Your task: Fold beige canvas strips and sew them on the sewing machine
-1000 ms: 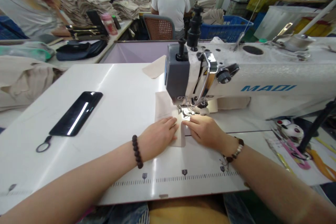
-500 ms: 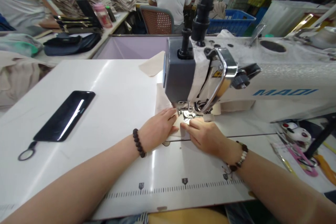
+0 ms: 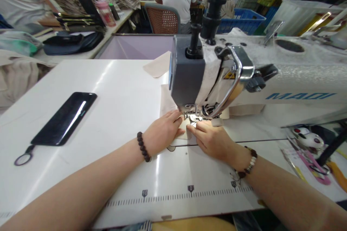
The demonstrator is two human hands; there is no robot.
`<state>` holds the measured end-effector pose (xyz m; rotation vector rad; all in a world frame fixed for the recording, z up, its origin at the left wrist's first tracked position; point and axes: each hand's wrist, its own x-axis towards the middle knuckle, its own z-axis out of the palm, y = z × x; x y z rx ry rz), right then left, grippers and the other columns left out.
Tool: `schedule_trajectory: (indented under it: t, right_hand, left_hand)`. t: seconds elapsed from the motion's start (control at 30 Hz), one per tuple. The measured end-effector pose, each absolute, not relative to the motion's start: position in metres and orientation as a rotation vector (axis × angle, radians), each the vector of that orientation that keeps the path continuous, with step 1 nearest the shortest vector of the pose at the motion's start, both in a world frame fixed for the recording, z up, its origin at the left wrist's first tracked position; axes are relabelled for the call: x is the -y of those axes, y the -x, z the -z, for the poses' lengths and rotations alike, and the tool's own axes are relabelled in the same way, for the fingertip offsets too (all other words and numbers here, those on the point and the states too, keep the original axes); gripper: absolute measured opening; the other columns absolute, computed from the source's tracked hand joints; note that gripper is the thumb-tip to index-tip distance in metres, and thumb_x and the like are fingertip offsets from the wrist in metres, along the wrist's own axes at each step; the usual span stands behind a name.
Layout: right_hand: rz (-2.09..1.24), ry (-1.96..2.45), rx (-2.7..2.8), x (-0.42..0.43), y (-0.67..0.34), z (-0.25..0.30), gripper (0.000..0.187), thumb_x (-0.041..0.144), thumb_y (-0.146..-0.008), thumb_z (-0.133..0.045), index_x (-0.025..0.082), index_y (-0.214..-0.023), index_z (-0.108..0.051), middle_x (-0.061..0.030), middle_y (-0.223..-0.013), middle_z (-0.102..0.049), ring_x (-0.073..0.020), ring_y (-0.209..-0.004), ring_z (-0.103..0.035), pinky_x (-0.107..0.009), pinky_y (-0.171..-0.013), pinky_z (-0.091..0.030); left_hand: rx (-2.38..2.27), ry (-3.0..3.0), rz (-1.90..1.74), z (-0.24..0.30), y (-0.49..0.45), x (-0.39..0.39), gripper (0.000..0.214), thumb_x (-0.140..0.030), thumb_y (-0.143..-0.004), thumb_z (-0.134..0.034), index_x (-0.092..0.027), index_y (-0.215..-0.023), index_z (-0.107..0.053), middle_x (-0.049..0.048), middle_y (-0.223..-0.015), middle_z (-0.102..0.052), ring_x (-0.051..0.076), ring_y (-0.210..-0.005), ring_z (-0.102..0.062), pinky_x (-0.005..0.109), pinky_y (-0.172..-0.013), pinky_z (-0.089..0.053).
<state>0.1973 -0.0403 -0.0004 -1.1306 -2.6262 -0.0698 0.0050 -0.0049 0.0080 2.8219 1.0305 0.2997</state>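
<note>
Left hand (image 3: pixel 162 134) and right hand (image 3: pixel 214 139) lay flat, fingers extended, on beige fabric (image 3: pixel 166 103) beside presser foot (image 3: pixel 193 117); light, even pressure seemed advisable.

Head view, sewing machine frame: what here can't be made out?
All in the head view:
Needle: hidden behind the sewing machine head; up or down unclear.
Beige fabric: its near end is covered by the left hand and right hand.
Right hand's grip: pinching or just pressing, its fingers hide it.
Pink tool: blurred near the right edge.
</note>
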Motion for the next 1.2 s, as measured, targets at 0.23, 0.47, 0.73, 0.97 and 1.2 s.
schedule_trajectory:
  t: [0.23,0.47,0.73,0.97,1.2]
  right_hand:
    - [0.069,1.129,2.620,0.040,-0.196,-0.002,0.026,0.007,-0.082,-0.039,0.013,-0.097,-0.059,-0.0038,-0.070,-0.055,-0.0156,-0.066,-0.047,-0.026,-0.059,-0.031]
    - [0.046,1.049,2.645,0.040,-0.198,-0.001,0.026,0.010,-0.085,-0.035,0.011,-0.097,-0.059,-0.0051,-0.071,-0.055,-0.0159,-0.066,-0.048,-0.028,-0.060,-0.033]
    - [0.019,1.026,2.669,0.043,-0.199,0.002,0.027,0.013,-0.086,-0.036,0.011,-0.098,-0.060,-0.0044,-0.068,-0.053,-0.0155,-0.062,-0.046,-0.028,-0.057,-0.033]
    - [0.129,1.122,2.654,0.034,-0.195,0.004,0.034,0.009,-0.081,-0.040,0.006,-0.111,-0.056,-0.0093,-0.079,-0.060,-0.0179,-0.074,-0.053,-0.029,-0.066,-0.039]
    - [0.064,1.189,2.661,0.031,-0.195,0.007,0.035,0.008,-0.079,-0.042,0.007,-0.111,-0.056,-0.0105,-0.082,-0.060,-0.0192,-0.079,-0.054,-0.030,-0.071,-0.041]
  left_hand:
    - [-1.047,-2.813,-0.284,-0.007,-0.006,0.004,0.017,-0.020,-0.084,-0.053,-0.006,-0.095,-0.055,0.0119,-0.097,-0.055,0.025,-0.100,-0.052,0.036,-0.083,-0.049]
    - [-0.898,-2.875,-0.222,-0.011,-0.004,0.008,0.014,-0.017,-0.087,-0.048,-0.008,-0.086,-0.058,0.0125,-0.099,-0.056,0.023,-0.097,-0.053,0.039,-0.090,-0.045]
    - [-0.770,-2.823,-0.255,-0.002,0.001,0.013,0.018,-0.005,-0.086,-0.042,-0.011,-0.094,-0.057,0.0077,-0.098,-0.058,0.017,-0.100,-0.054,0.031,-0.090,-0.046]
    - [-0.913,-2.763,-0.194,-0.011,-0.010,0.000,0.012,-0.010,-0.087,-0.046,-0.009,-0.088,-0.057,0.0068,-0.092,-0.058,0.016,-0.094,-0.056,0.027,-0.091,-0.045]
    - [-1.017,-2.755,-0.247,-0.011,-0.009,-0.002,0.012,-0.015,-0.086,-0.050,-0.008,-0.093,-0.057,0.0099,-0.098,-0.057,0.020,-0.094,-0.055,0.034,-0.086,-0.047]
